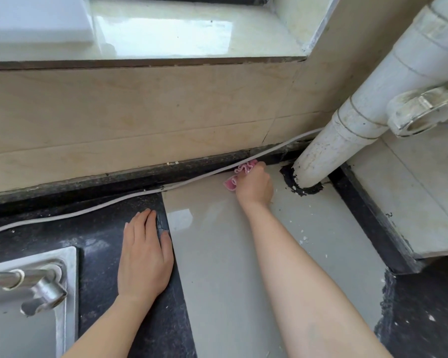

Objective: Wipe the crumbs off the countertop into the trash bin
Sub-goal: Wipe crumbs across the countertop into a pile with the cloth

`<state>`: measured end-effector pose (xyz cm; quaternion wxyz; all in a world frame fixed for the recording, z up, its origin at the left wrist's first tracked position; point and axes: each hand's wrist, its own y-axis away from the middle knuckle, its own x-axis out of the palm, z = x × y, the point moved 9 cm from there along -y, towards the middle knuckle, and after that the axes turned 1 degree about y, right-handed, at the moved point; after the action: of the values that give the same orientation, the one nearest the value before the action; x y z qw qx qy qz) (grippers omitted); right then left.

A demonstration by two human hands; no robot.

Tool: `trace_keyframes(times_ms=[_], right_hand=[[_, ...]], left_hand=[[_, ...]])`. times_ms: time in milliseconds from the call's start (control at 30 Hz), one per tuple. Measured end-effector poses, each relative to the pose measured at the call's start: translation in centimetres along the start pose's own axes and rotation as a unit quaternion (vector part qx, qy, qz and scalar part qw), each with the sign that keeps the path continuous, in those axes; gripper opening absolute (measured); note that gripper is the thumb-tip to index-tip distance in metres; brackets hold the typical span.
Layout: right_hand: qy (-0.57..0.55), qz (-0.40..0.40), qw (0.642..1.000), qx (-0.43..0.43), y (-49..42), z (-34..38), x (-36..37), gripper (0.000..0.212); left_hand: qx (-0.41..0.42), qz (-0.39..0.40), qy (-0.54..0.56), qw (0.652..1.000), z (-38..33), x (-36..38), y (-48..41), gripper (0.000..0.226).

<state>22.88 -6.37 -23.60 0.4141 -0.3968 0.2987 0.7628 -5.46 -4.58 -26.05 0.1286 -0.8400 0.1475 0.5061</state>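
Crumbs [303, 238] are still lying near the pipe [329, 148], bin unseen, while the right hand [255, 186] is gripping a pink cloth [239, 174] beside it and the left hand [144, 254] is resting flat, fingers together.

A thick white drain pipe [352, 125] slants down from the upper right and meets the surface inside a ragged ring of black sealant [290, 183]. A capped side branch [422, 112] juts from the pipe toward the right edge. A thin white cable [93, 210] runs from the left edge along the foot of the wall and up behind the pipe. The wall itself is faced in beige tiles [140, 112], topped by a glossy pale window ledge [192, 34] with a white block [36, 19] resting at its left end. At lower left sits a steel sink [65, 280], with a metal faucet [31, 282] reaching over it.
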Motion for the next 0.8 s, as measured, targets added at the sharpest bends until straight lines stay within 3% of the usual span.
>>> trace_keyframes(times_ms=[133, 333, 400, 533, 667, 733, 800], right_hand=[[0.059, -0.009, 0.998, 0.004, -0.1, -2.0, -1.5, 0.034], [0.110, -0.051, 0.983, 0.136, 2.8, -11.3, -8.2, 0.035], [0.138, -0.058, 0.980, 0.131, 2.9, -11.5, -9.4, 0.030], [0.021, -0.039, 0.998, 0.054, 0.9, -6.0, -7.0, 0.023], [-0.146, -0.057, 0.981, 0.117, -3.1, -3.7, -4.4, 0.030], [-0.155, -0.067, 0.977, 0.133, -4.1, -4.1, -3.5, 0.032], [-0.067, -0.053, 0.992, 0.088, -4.2, -3.8, -3.2, 0.033]], left_hand=[[-0.001, 0.004, -0.005, 1.000, 0.0, -0.1, 0.0, 0.051], [-0.001, 0.016, -0.002, 1.000, -0.3, -0.3, 0.0, 0.050], [-0.006, 0.019, 0.002, 1.000, -0.3, -0.4, 0.0, 0.046], [-0.010, 0.023, 0.010, 1.000, -0.3, -0.4, -0.1, 0.048], [-0.010, 0.011, 0.007, 1.000, -0.1, -0.1, -0.2, 0.047], [-0.008, 0.005, 0.006, 1.000, -0.1, -0.1, -0.2, 0.051], [-0.007, 0.001, 0.002, 1.000, 0.0, -0.2, -0.2, 0.053]])
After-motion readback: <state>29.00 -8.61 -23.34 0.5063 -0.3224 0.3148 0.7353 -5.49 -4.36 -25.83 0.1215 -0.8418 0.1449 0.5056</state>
